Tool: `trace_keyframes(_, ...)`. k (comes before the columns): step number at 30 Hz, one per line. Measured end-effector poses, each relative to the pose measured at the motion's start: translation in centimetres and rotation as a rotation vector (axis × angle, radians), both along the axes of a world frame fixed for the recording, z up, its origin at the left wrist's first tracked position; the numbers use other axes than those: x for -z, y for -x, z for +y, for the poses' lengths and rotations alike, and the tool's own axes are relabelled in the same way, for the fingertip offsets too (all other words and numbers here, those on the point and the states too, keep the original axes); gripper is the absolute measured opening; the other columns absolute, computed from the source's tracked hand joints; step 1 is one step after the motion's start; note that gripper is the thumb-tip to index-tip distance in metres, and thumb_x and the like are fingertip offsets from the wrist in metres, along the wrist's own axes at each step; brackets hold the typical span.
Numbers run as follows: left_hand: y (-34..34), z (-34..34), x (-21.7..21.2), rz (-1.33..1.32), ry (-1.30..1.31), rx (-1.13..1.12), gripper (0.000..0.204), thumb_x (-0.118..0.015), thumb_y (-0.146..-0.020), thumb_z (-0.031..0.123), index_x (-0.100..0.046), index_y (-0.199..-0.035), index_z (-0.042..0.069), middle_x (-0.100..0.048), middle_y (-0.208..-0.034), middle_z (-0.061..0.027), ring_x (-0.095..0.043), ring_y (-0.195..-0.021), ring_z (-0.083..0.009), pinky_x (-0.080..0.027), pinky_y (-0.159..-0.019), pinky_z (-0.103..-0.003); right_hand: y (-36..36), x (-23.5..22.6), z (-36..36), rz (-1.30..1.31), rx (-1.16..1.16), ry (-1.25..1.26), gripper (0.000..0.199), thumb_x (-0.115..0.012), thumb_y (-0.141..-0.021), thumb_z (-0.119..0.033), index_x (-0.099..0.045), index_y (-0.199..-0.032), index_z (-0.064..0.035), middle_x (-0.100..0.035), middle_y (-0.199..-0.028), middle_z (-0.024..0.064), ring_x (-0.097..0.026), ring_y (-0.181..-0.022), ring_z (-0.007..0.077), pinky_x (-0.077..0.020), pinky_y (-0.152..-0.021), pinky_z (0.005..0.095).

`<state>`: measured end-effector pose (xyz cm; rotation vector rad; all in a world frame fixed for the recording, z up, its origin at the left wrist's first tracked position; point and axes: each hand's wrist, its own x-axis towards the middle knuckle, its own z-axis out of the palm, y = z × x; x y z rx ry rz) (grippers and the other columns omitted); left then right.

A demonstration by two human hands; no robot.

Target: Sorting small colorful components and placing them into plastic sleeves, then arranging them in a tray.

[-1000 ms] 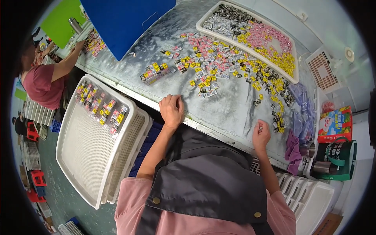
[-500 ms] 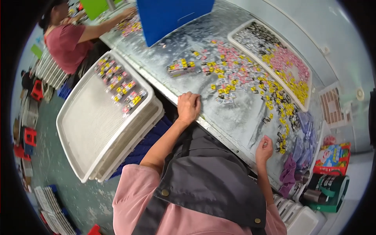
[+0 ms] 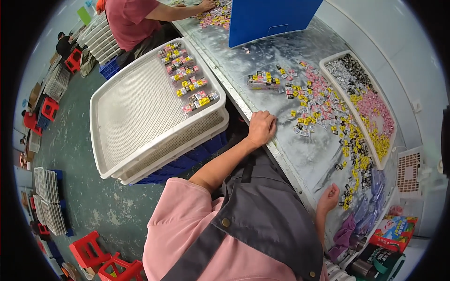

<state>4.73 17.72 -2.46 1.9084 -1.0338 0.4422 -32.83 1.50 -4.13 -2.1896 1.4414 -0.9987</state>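
My left hand [image 3: 261,127] rests loosely curled on the front edge of the metal-topped table [image 3: 309,159], and nothing shows in it. Further right, my right hand [image 3: 329,198] lies on the tabletop with its fingers curled in, with nothing showing in it. Close by it are small yellow and black pieces [image 3: 348,194], part of a long scatter of pink, white, yellow and black pieces [image 3: 316,93]. Beyond my left hand stands a neat block of stacked pieces [image 3: 264,80]. Left of the table, a white mesh tray [image 3: 129,117] holds several clear-wrapped packs of such pieces [image 3: 191,85] along its right side.
A blue upright board [image 3: 272,21] stands on the table. Behind the scatter is a white tray [image 3: 322,65] of sorted pieces. Purple cloth [image 3: 344,229] and plastic bags [image 3: 370,206] lie at right. A co-worker [image 3: 133,21] sits far left. Red stools [image 3: 89,248] stand on the floor.
The view has swung left, so the mesh tray and red stools show more fully. Both my hands stay in about the same places on the table.
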Motion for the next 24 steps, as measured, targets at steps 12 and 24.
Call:
trace_keyframes(12,0.0,-0.2,-0.1,-0.007,-0.001,-0.008,0.011,-0.068,-0.079,0.01,-0.07,-0.09,0.008,-0.059,-0.08,-0.0087,-0.057,-0.081,-0.03,-0.042,-0.074,-0.042,-0.2,-0.2,0.1,-0.006,0.011,0.028,0.025,-0.063,-0.093,-0.018,-0.065,-0.115,-0.005,-0.068,-0.083,0.0093,-0.06,-0.063,0.0192,-0.0474,-0.059,0.0336)
trace_keyframes(24,0.0,0.0,-0.4,-0.013,-0.06,-0.018,0.011,-0.068,-0.079,0.009,-0.071,-0.09,0.008,-0.059,-0.08,-0.0094,-0.057,-0.079,-0.0301,-0.041,-0.073,-0.043,-0.7,-0.5,0.6,-0.054,-0.005,0.035,0.023,-0.064,-0.092,-0.014,-0.066,-0.113,-0.006,-0.068,-0.082,0.0077,-0.058,-0.06,0.0185,-0.0463,-0.058,0.034)
